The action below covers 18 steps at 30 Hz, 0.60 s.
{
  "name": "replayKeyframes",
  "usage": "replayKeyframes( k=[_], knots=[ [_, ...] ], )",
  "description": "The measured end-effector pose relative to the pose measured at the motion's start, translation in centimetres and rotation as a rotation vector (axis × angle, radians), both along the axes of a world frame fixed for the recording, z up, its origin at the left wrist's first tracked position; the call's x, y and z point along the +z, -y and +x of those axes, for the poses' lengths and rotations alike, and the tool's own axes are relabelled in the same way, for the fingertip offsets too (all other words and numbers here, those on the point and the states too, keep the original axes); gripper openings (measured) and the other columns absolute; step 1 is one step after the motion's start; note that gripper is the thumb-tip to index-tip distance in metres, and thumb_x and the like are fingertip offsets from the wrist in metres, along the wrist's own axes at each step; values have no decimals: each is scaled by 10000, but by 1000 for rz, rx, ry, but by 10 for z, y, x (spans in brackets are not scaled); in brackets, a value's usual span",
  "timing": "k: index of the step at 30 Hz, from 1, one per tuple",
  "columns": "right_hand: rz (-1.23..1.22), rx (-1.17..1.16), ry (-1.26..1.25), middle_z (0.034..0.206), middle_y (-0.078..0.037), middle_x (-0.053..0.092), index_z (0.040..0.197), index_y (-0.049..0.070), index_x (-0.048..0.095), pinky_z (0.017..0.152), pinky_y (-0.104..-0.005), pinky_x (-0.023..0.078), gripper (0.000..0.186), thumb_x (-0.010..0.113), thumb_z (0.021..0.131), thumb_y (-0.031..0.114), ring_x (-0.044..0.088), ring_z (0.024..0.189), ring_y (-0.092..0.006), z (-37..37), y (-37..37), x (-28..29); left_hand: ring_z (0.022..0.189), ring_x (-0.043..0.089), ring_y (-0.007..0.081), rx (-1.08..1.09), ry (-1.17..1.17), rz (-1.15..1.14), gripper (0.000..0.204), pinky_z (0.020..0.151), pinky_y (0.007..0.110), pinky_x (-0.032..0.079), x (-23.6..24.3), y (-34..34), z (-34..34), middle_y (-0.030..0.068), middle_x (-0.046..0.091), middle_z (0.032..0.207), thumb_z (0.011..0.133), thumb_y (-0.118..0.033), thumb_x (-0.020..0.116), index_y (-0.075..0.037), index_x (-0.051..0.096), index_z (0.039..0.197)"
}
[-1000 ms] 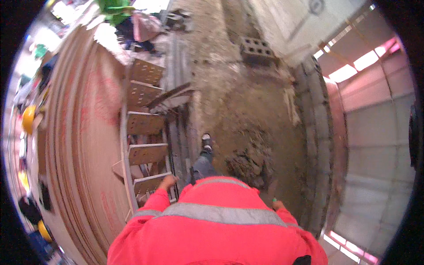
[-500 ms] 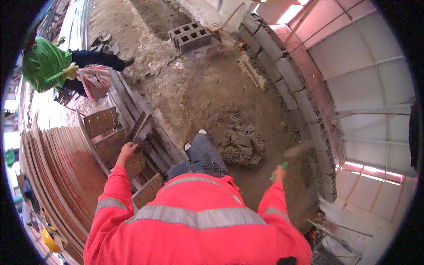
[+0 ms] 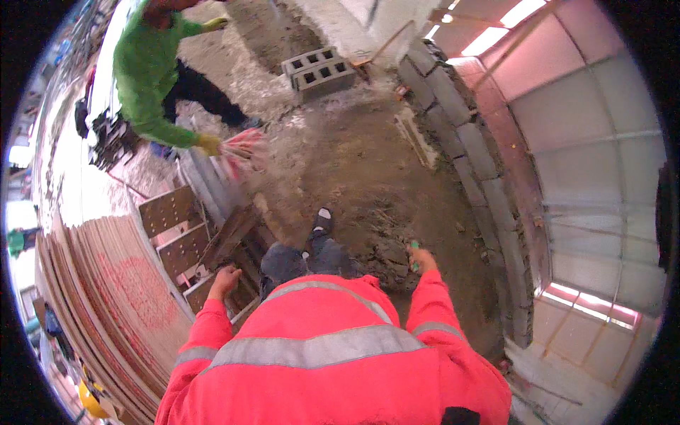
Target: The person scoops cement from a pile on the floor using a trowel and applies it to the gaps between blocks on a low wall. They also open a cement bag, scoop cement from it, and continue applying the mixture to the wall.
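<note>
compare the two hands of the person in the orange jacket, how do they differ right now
The left hand rests on the edge of a perforated brown panel in the stacked frames; the right hand is off any surface, closed round a green handle. The left hand is beside the frames, the right hand over the mortar heap. Both are bare and come out of orange sleeves.

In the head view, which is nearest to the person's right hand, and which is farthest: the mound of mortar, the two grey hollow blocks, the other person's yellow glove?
From the right hand:
1. Mound of mortar, just left of it.
2. Yellow glove, up and to the left.
3. Grey hollow blocks, at the top, beside the wall.
</note>
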State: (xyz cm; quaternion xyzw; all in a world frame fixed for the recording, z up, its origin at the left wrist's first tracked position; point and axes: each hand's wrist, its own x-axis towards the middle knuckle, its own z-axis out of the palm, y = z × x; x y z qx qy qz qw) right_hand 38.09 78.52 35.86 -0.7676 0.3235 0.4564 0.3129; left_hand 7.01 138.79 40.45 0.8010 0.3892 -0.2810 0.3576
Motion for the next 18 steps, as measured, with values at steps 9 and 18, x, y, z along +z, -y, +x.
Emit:
replayKeyframes(
  k=[9, 18],
  knots=[
    [60, 86, 246, 666, -71, 569, 883, -2, 572, 469, -358, 438, 461, 465, 919, 445, 534, 515, -182, 121, -94, 31, 639, 554, 215, 33, 91, -26, 385, 589, 369, 438, -44, -10, 14, 119, 596, 711, 857, -365, 592, 20, 603, 847],
    [-56, 95, 35, 682, -110, 594, 853, -21, 587, 514, -408, 475, 331, 549, 859, 307, 575, 546, -242, 75, -64, -29, 866, 620, 347, 130, 54, -116, 382, 733, 407, 466, -45, -40, 115, 216, 640, 887, 838, -371, 595, 2, 633, 912]
  ],
)
